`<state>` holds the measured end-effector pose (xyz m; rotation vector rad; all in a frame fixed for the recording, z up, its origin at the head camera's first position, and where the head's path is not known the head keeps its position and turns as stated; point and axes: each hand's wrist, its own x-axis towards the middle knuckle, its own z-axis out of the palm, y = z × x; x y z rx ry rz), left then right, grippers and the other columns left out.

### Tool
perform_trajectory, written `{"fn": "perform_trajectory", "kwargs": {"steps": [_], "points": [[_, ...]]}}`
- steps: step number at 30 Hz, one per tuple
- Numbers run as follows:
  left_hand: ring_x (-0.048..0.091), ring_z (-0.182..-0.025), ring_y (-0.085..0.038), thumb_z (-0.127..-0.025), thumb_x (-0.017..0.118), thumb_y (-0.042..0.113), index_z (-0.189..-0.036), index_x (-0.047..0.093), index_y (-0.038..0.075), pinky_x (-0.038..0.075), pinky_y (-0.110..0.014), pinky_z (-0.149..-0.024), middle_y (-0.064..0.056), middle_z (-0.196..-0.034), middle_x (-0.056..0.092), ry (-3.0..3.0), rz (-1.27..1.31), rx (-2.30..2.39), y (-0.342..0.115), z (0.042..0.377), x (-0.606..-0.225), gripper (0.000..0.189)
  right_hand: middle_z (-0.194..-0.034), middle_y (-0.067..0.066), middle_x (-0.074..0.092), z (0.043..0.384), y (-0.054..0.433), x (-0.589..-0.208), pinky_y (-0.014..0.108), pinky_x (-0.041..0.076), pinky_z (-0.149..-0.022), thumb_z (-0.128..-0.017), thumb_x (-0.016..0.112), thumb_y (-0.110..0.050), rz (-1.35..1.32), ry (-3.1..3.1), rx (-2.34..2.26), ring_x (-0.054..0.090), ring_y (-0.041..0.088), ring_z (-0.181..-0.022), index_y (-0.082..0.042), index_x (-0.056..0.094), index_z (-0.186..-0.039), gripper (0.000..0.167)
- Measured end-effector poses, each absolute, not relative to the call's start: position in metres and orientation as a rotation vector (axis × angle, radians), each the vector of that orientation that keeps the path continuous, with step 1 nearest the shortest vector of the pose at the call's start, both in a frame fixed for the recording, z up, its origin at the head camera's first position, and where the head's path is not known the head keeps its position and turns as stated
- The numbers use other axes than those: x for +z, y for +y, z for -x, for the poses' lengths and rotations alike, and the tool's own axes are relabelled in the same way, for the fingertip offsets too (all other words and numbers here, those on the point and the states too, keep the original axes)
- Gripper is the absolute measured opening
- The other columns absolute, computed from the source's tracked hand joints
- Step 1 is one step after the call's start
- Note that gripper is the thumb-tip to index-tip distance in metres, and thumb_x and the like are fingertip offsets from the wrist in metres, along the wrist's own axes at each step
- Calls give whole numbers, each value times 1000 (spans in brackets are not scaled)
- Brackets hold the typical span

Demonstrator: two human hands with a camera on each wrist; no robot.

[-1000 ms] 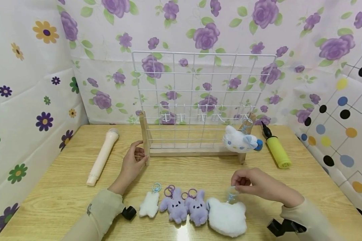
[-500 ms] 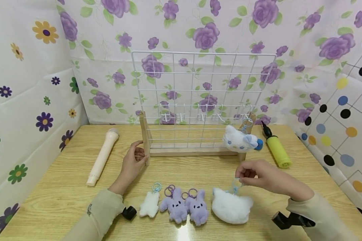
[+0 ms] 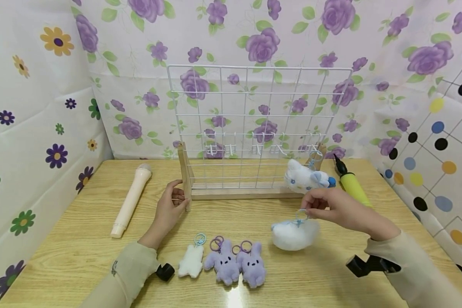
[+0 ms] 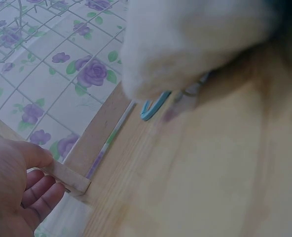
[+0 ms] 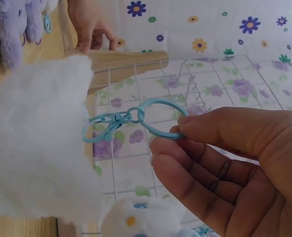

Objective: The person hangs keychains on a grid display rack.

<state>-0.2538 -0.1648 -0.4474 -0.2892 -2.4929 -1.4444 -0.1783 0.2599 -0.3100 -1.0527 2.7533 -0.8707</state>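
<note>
My right hand (image 3: 340, 209) pinches the light-blue key ring (image 5: 161, 134) of a white plush keychain (image 3: 292, 238) between thumb and forefinger. The plush hangs over the table in front of the rack, its plain white back showing. Far left, my left hand (image 3: 169, 207) grips the left wooden post (image 3: 185, 173) of the white wire grid rack (image 3: 247, 115), with the thumb on its near side. A white cat plush keychain (image 3: 302, 177) with blue bows hangs at the grid's right end, partly hidden by my right hand. Several white hooks (image 3: 257, 149) sit along the grid.
On the table's near side lie a small white plush keychain (image 3: 191, 261) and two purple rabbit keychains (image 3: 226, 265). A pale microphone-shaped thing (image 3: 131, 201) lies left of the rack. A yellow hand pump (image 3: 352, 188) lies to the right, partly covered by my right hand.
My right hand has lifted the white plush keychain by its ring from the row in front and moved it away from me, towards the rack. The left hand has stayed at the post.
</note>
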Motion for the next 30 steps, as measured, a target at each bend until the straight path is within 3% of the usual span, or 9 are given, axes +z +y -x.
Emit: {"fn": "perform_trajectory", "kwargs": {"steps": [18,30], "points": [[59,-92,-28,-87,66,-1,-139,39,6,48,-12,-72,-18,-107,56,-2493,278,-1461,-164,254,-447,59,-85,0,65,203,251,-283,22,52,-60,-92,64,-10,926,2881,-957,58,4,-69,-11,65,-96,5],[59,-92,-27,-87,66,0,-139,38,6,48,-12,-72,-18,-108,56,-2497,271,-1471,-164,253,-447,59,-90,8,64,219,241,-272,20,52,-65,-94,60,-9,769,2983,-992,59,10,-76,-7,64,-99,7]]}}
